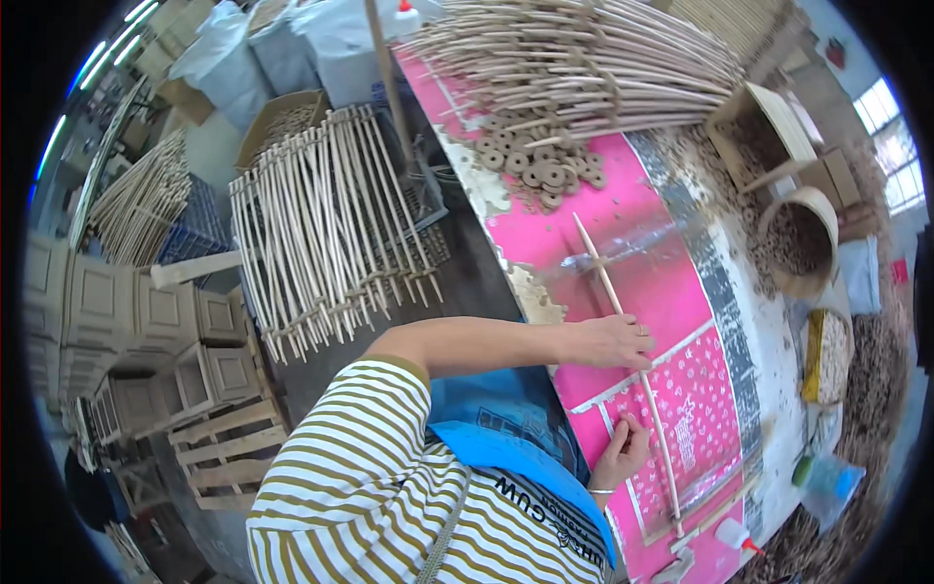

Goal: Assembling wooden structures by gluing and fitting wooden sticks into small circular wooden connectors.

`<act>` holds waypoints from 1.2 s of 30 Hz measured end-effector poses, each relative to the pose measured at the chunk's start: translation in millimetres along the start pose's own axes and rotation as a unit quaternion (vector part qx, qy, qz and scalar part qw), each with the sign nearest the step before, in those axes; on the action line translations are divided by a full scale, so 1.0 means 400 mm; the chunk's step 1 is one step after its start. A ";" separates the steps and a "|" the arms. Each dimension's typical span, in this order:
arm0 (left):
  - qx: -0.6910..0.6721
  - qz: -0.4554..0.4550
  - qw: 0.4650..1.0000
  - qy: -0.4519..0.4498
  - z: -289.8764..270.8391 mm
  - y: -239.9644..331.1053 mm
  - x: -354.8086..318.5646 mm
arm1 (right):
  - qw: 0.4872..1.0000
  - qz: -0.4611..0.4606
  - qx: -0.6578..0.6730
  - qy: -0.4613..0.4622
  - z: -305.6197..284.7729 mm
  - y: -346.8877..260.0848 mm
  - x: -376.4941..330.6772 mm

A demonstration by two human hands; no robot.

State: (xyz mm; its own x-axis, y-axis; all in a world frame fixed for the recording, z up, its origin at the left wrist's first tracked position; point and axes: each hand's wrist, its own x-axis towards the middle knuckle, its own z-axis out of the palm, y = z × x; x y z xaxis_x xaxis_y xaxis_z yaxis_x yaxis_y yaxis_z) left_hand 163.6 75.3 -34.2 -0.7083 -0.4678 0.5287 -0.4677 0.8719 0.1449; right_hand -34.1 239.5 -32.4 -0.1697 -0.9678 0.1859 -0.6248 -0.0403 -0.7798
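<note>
A long, thin wooden stick point(659, 428) with a pointed far end lies lengthwise along the pink-covered table point(671, 282). My left hand point(615, 343), arm stretched across my front, closes on it near its middle. A crosspiece point(587, 262) sits on the stick toward its far end. Closer to my body, my right hand point(623, 456) is just left of the stick with thumb and fingers pinched together; whatever they hold is too small to make out. At the stick's near end lies a white bottle with a red tip point(734, 533).
Ring-shaped wooden discs point(545, 175) lie beside a large pile of sticks point(584, 73) at the table's far end. More sticks point(321, 224) are stacked on the left. Along the right stand a wooden box point(769, 136), a round tub point(800, 238) and a yellow-sided block point(825, 355).
</note>
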 end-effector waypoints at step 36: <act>-0.179 -0.719 0.351 0.573 0.043 -0.583 -0.911 | 0.993 -0.046 -0.106 0.029 0.014 -0.049 0.025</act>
State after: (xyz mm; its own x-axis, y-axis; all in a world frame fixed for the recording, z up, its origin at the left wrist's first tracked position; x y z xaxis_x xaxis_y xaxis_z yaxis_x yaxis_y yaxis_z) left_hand 521.9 40.0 -275.1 0.8973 -0.2745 -0.3456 0.3346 -0.0876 0.9383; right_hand -19.2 229.3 -18.6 -0.1440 -0.9461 0.2901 -0.7853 -0.0691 -0.6152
